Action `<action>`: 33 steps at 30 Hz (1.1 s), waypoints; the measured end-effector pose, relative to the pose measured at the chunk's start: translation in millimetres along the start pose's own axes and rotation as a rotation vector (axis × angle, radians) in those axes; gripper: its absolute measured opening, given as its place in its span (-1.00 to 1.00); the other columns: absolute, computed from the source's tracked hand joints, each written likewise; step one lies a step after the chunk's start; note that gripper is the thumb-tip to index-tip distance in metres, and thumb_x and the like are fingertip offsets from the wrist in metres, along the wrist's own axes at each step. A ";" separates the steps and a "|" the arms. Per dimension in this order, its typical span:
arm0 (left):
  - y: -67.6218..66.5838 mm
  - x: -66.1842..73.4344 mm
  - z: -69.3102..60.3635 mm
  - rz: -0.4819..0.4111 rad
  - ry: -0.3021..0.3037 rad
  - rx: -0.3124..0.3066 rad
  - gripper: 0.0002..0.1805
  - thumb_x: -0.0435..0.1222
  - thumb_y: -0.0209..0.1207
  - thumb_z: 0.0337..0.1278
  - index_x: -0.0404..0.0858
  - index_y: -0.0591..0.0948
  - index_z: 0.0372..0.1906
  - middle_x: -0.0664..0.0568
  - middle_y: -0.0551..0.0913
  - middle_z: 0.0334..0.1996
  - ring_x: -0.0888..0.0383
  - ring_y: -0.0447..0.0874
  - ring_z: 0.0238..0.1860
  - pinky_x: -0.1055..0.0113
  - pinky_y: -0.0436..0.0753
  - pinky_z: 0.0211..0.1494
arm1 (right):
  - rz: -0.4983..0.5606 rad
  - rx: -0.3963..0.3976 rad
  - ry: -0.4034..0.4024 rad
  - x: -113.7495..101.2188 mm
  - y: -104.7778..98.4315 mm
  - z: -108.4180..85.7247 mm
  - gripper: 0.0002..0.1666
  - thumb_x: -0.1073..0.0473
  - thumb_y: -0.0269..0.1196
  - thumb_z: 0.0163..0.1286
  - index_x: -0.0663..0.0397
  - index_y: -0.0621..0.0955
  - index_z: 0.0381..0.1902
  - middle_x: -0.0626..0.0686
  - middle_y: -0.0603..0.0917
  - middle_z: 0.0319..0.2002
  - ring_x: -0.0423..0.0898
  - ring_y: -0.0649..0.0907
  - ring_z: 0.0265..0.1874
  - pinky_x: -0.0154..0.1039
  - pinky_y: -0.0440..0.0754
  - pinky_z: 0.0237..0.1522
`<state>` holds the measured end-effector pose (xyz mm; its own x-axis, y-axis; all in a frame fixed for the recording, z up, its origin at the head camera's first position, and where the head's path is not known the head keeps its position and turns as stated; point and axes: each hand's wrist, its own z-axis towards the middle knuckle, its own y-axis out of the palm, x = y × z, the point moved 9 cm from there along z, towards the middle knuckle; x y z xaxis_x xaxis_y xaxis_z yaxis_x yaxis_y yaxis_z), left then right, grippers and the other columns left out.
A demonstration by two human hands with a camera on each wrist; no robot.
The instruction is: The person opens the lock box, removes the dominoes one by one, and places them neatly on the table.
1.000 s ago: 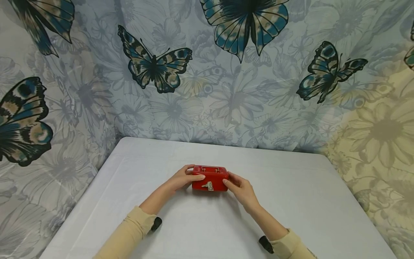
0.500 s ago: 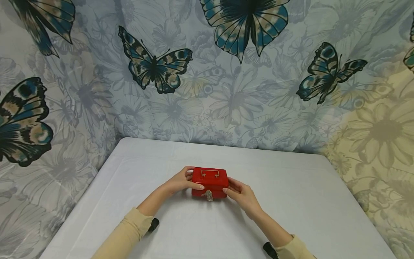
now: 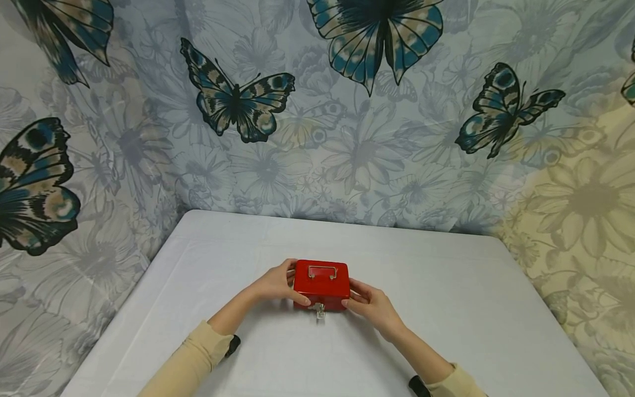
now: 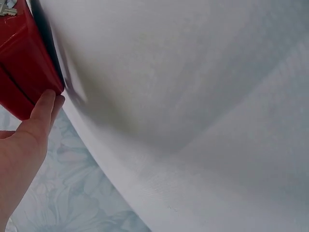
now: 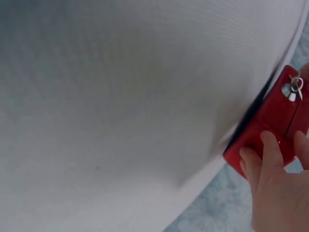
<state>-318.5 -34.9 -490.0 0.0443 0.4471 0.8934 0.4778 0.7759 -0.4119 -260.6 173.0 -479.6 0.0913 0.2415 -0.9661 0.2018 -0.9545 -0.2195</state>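
Note:
A small red cash box (image 3: 323, 286) is held between both hands in the middle of the white table, its lid closed and facing up. A thin metal handle (image 3: 322, 268) lies folded on the lid. Keys (image 3: 319, 314) hang from the lock at the front, and show as silvery metal in the right wrist view too (image 5: 293, 89). My left hand (image 3: 274, 284) grips the left end, thumb at the front corner. Around the right end, my right hand (image 3: 378, 313) has its thumb in front and fingers along the side. Whether the box's base touches the table cannot be told.
The white-covered table (image 3: 223, 242) has its far edge against a wall cloth (image 3: 357, 160) printed with butterflies and flowers. Black wrist devices (image 3: 232, 345) sit at both sleeve cuffs.
The cash box has tipped from showing mostly its front to showing its lid, and has come lower and slightly nearer. Both hands have moved with it, keeping their hold.

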 end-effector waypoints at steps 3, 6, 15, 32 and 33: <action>1.4 0.8 -0.5 0.034 0.026 -0.003 0.11 -0.19 0.56 -0.27 -0.38 0.17 0.41 -0.20 0.36 0.35 -0.17 0.32 0.36 -0.03 0.42 0.33 | -0.007 0.000 0.011 2.6 0.1 -0.1 -0.24 0.22 0.36 0.28 0.31 0.35 0.38 0.26 0.45 0.30 0.15 0.51 0.23 -0.12 0.61 0.06; 2.1 4.4 -2.5 0.062 0.054 0.000 0.09 -0.18 0.56 -0.29 -0.38 0.19 0.39 -0.18 0.39 0.32 -0.18 0.34 0.34 -0.03 0.44 0.31 | -0.009 -0.004 0.016 4.2 0.6 -0.1 -0.23 0.24 0.37 0.26 0.30 0.35 0.38 0.27 0.44 0.30 0.14 0.53 0.22 -0.14 0.63 0.03; 3.0 6.5 -6.6 0.106 0.104 0.007 0.07 -0.15 0.56 -0.29 -0.36 0.21 0.36 -0.14 0.42 0.29 -0.19 0.32 0.35 -0.06 0.41 0.33 | -0.038 -0.019 0.006 4.4 1.0 -0.8 -0.24 0.24 0.37 0.26 0.27 0.36 0.38 0.29 0.43 0.31 0.16 0.53 0.20 -0.13 0.64 0.01; 7.1 -0.1 -10.1 0.196 0.157 -0.021 0.24 -0.04 0.52 -0.23 -0.34 0.02 0.50 -0.09 0.29 0.39 -0.05 0.25 0.38 -0.09 0.27 0.41 | -0.546 -0.136 -0.323 -20.9 7.3 16.3 0.21 0.09 0.54 0.05 0.22 0.10 0.50 0.23 0.22 0.44 0.21 0.24 0.40 0.18 0.40 0.26; 7.6 0.3 -10.8 0.201 0.169 -0.028 0.26 -0.06 0.53 -0.24 -0.36 0.00 0.50 -0.11 0.27 0.40 -0.07 0.22 0.39 -0.11 0.25 0.41 | -0.563 -0.152 -0.339 -21.6 8.6 17.4 0.23 0.09 0.54 0.04 0.22 0.07 0.51 0.22 0.18 0.46 0.20 0.20 0.43 0.20 0.35 0.29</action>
<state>-305.4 -33.7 -490.9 0.2854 0.5087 0.8123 0.4684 0.6654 -0.5813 -277.8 156.5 -463.0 -0.3742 0.6026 -0.7049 0.2665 -0.6581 -0.7042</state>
